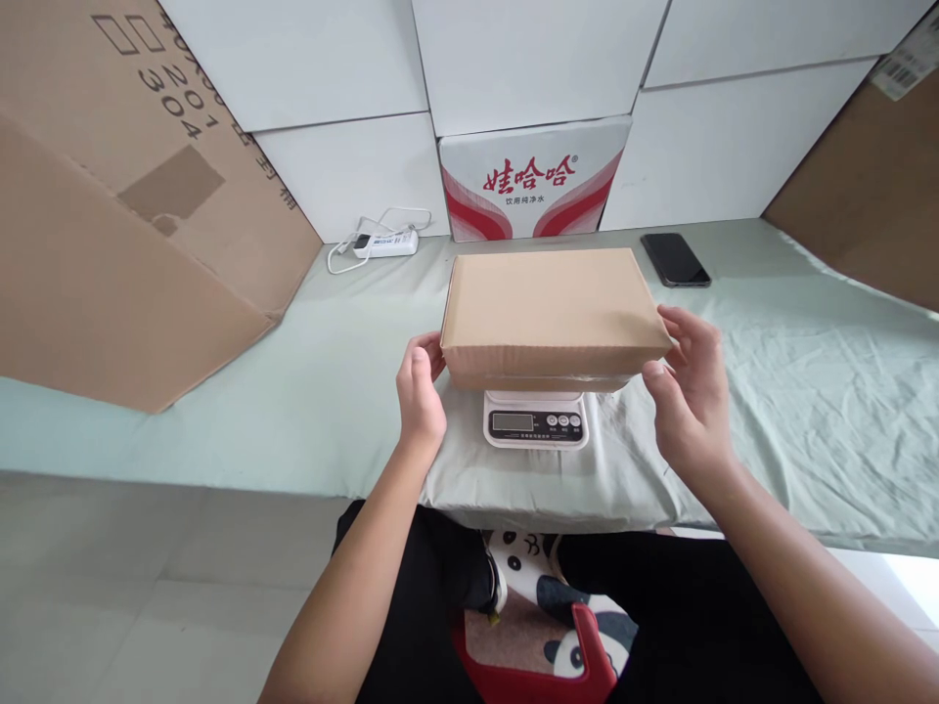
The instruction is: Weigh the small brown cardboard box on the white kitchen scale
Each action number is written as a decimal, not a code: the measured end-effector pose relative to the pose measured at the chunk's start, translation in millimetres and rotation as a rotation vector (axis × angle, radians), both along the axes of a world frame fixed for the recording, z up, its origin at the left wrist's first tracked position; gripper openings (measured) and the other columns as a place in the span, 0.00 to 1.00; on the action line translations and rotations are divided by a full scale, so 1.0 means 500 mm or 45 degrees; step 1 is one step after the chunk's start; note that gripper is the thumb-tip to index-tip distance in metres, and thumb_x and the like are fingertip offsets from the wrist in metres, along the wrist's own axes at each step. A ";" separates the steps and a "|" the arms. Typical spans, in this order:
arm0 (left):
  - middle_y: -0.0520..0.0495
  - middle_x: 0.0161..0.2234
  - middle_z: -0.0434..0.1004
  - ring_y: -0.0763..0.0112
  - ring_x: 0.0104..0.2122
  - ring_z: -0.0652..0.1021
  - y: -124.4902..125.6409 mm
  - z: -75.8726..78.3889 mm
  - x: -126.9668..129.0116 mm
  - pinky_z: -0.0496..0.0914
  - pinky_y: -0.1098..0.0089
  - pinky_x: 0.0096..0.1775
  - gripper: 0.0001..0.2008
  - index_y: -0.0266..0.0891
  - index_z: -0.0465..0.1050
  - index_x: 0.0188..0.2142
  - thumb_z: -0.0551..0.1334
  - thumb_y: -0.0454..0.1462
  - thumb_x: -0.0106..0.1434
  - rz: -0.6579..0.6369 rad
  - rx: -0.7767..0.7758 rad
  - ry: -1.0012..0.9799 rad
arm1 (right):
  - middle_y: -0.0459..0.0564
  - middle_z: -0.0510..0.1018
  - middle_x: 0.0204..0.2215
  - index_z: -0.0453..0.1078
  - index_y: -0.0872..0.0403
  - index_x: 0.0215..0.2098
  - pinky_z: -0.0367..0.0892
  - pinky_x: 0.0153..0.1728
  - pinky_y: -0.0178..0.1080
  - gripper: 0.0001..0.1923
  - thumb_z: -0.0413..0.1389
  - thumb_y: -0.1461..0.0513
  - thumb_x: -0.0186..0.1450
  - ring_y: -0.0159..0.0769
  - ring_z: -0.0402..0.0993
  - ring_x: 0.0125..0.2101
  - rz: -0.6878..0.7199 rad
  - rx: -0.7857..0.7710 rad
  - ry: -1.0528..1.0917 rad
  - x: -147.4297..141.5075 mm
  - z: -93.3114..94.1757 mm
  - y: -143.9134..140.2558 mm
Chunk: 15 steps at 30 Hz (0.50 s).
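Head view shows our brown cardboard box (552, 315) resting flat on a small white kitchen scale (535, 418), near the front edge of the green-sheeted tabletop (807, 391). Our left hand (421, 396) curls loosely against the box's left end, fingers touching it; our right hand (690, 391) cups the right end, fingers half open, thumb near the lower corner. Behind the box stands a red-and-white carton (534, 181); a black phone (675, 259) lies toward the back edge, a white power strip (385, 242) at back left.
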State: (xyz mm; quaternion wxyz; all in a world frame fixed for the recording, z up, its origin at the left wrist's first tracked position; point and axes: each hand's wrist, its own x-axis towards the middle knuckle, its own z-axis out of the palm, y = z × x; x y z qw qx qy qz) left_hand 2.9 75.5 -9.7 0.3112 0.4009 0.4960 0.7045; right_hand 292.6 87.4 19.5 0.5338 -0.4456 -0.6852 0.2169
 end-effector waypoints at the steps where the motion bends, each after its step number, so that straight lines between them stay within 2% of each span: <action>1: 0.38 0.48 0.89 0.53 0.53 0.87 0.000 0.000 0.000 0.80 0.57 0.55 0.33 0.43 0.80 0.48 0.58 0.68 0.71 -0.004 0.001 0.002 | 0.58 0.73 0.68 0.65 0.37 0.71 0.80 0.53 0.56 0.28 0.57 0.44 0.75 0.53 0.80 0.60 0.000 -0.002 -0.005 0.000 0.000 0.000; 8: 0.34 0.59 0.86 0.49 0.64 0.83 -0.006 0.005 0.008 0.78 0.55 0.62 0.37 0.42 0.84 0.54 0.56 0.68 0.72 -0.050 0.013 0.031 | 0.58 0.75 0.65 0.67 0.37 0.72 0.79 0.51 0.55 0.28 0.58 0.46 0.76 0.52 0.80 0.56 -0.002 0.022 -0.027 -0.003 0.002 0.001; 11: 0.35 0.60 0.86 0.48 0.65 0.82 -0.007 0.005 0.008 0.78 0.55 0.62 0.37 0.42 0.85 0.56 0.55 0.67 0.73 -0.066 0.020 0.056 | 0.58 0.76 0.64 0.66 0.37 0.73 0.79 0.49 0.55 0.29 0.57 0.45 0.76 0.51 0.80 0.53 -0.006 0.003 -0.033 -0.005 0.004 0.001; 15: 0.36 0.58 0.88 0.48 0.63 0.83 -0.010 0.003 0.008 0.79 0.55 0.61 0.37 0.41 0.86 0.53 0.53 0.66 0.75 -0.077 0.021 0.135 | 0.57 0.77 0.65 0.70 0.39 0.70 0.80 0.49 0.56 0.27 0.57 0.45 0.76 0.54 0.79 0.57 -0.026 -0.005 -0.008 -0.011 0.010 -0.001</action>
